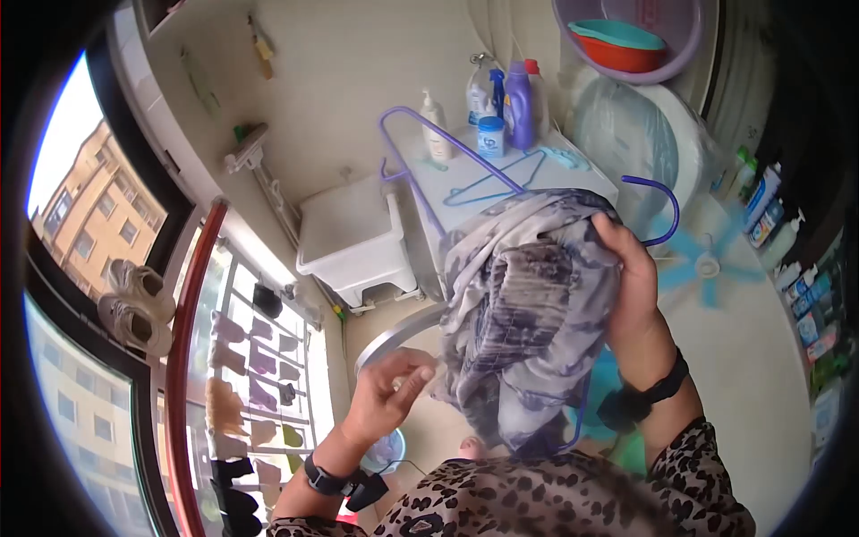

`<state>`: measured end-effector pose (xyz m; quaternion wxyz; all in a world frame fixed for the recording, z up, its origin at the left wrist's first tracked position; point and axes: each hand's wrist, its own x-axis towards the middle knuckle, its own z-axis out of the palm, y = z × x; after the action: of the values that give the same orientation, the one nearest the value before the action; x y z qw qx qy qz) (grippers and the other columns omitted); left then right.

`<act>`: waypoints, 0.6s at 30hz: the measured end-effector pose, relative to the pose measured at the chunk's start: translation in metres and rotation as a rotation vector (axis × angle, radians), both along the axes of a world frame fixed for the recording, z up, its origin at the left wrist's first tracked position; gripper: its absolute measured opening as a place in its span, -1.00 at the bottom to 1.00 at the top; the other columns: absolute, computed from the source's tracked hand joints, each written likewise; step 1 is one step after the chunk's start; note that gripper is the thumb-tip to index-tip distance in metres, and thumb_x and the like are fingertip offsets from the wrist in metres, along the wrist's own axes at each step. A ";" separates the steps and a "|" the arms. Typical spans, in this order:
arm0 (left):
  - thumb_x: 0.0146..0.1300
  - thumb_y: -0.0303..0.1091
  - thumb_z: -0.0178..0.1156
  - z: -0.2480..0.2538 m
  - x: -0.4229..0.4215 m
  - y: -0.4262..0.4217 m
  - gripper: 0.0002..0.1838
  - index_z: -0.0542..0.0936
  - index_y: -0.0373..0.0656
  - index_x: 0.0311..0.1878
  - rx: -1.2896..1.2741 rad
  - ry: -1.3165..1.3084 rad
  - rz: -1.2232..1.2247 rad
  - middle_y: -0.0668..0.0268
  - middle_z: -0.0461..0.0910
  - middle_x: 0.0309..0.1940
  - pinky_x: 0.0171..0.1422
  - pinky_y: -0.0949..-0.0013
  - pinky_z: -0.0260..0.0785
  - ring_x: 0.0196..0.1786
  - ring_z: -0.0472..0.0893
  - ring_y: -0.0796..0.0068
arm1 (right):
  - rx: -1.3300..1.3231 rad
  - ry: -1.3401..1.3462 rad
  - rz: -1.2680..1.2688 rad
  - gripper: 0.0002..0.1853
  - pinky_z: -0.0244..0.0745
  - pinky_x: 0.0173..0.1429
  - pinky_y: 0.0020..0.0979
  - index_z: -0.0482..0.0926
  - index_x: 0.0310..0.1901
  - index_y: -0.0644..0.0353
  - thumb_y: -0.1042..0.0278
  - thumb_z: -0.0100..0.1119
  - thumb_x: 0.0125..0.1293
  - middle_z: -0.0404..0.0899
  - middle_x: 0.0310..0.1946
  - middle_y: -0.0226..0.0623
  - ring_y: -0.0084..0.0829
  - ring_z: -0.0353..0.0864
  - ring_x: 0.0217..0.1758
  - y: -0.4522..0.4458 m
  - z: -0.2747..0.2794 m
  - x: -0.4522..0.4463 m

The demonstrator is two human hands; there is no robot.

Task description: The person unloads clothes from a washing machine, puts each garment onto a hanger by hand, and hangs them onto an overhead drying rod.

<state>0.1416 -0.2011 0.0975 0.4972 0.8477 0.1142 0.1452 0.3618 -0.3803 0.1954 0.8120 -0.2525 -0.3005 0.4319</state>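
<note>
A grey and white tie-dye garment (528,331) with a gathered, ribbed section hangs bunched in front of me. My right hand (631,277) grips its upper right edge, thumb on top and fingers hidden behind the cloth. Purple hangers surround it: a purple hook (669,210) curves out beside my right hand, and a purple hanger frame (452,139) juts out at upper left. More purple shows at the garment's lower edge. My left hand (394,394) is left of the cloth, apart from it, its fingers curled in with nothing visible in them.
A white washing machine top (573,179) bears bottles, a blue-lidded tub (490,139) and a blue hanger (492,179). Left of it is a white sink (353,233). Socks (259,362) hang by the window, near shoes (134,309). Bottles (765,197) line the right; a blue fan (707,264) shows there.
</note>
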 end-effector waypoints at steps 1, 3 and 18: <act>0.20 -0.23 0.28 0.012 -0.002 -0.035 -0.63 0.54 -0.29 -0.03 -0.380 -0.217 -0.126 0.14 0.58 -0.17 -0.03 0.38 0.41 -0.14 0.60 0.40 | -0.003 -0.026 0.031 -0.60 0.43 0.15 -0.33 0.47 0.05 0.31 0.16 0.04 0.33 0.58 -0.06 -0.21 -0.37 0.58 -0.03 -0.004 0.004 0.001; 0.17 -0.24 0.31 0.030 0.007 -0.065 -0.63 0.55 -0.29 -0.06 -0.100 -0.211 -0.122 0.13 0.57 -0.15 0.03 0.37 0.37 -0.10 0.58 0.28 | -0.045 -0.047 -0.010 -0.61 0.43 0.15 -0.33 0.47 0.04 0.31 0.16 0.03 0.34 0.58 -0.06 -0.23 -0.38 0.57 -0.01 -0.011 -0.001 -0.006; 0.31 -0.15 0.14 0.105 0.031 -0.150 -0.52 0.42 -0.25 0.19 -1.006 -0.455 -0.193 0.24 0.56 0.00 0.18 0.28 0.34 0.07 0.52 0.41 | -0.565 -0.740 -0.052 -0.58 0.49 -0.26 -0.52 0.57 -0.19 0.25 -0.04 0.05 0.35 0.56 -0.36 -0.38 -0.61 0.55 -0.34 -0.054 -0.063 0.033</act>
<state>0.1723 -0.3510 0.2020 0.8636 0.4598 -0.0186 0.2059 0.3945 -0.4342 0.1322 0.5600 -0.6085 -0.4341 0.3573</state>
